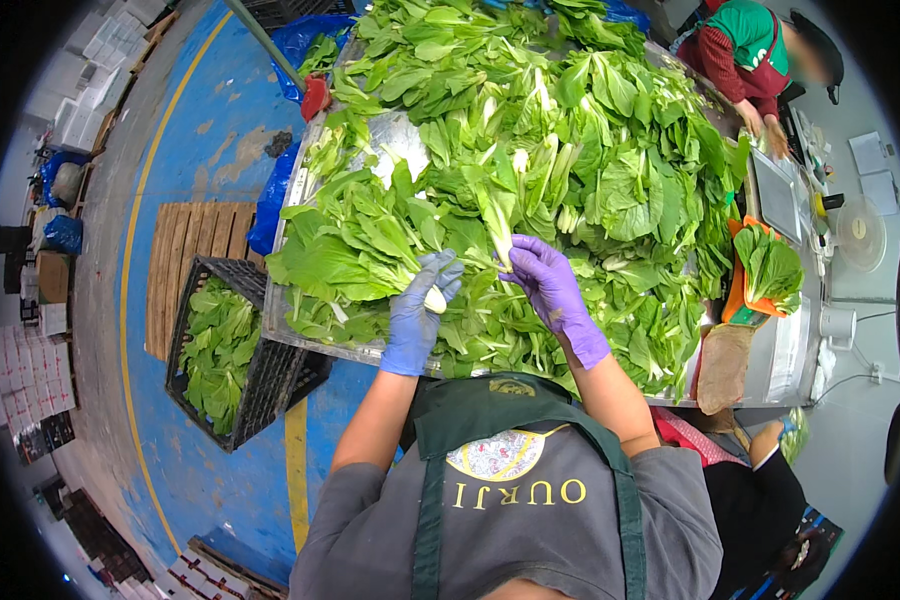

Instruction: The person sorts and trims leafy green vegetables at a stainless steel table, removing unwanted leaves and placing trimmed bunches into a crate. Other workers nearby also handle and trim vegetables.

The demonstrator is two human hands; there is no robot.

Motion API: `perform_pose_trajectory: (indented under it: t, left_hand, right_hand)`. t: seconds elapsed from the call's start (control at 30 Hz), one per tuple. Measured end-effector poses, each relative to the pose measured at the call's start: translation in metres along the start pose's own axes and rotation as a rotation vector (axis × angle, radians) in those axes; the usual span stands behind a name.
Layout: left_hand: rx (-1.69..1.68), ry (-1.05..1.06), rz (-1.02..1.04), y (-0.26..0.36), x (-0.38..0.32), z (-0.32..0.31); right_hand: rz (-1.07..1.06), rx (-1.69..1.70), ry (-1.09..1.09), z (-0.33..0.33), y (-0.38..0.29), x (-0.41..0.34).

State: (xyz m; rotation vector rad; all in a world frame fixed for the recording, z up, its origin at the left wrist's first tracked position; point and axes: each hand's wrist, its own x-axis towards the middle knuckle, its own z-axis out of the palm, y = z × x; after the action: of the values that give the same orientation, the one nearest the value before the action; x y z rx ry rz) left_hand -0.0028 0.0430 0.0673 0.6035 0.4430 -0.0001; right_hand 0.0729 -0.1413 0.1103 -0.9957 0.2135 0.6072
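Note:
My left hand point(422, 300), in a blue-violet glove, is closed around the pale stem end of a leafy green head point(367, 259), whose leaves spread out to the left. In a purple glove, my right hand point(546, 283) pinches the white base of a slimmer leafy stalk point(495, 210) that points up and away from me. Both hands are just above the near part of a metal table point(274, 315). Beneath and beyond them lies a thick heap of loose leafy greens point(450, 90), which hides most of the tabletop.
A black plastic crate point(232, 390) of greens tilts beside a wooden pallet point(199, 225) at left. An orange holder point(742, 289) with greens stands at right, near a tray-like metal plate point(776, 191). One co-worker point(750, 60) works at far right; another person point(757, 502) is at lower right.

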Motion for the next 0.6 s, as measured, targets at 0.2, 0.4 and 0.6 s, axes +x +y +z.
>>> perform_pose_trajectory:
  t: [0.2,0.4,0.6]
  left_hand:
    - [0.045,-0.105,0.007,-0.007,0.004,0.017]
    - [-0.123,-0.172,0.037,-0.006,0.019,0.022]
    - [-0.082,-0.114,-0.039,-0.019,0.023,0.03]
  right_hand:
    - [-0.003,0.004,0.001,0.002,-0.001,-0.001]
    - [0.018,-0.068,-0.015,-0.001,-0.007,0.0]
    - [0.067,-0.185,-0.092,0.007,-0.001,0.0]
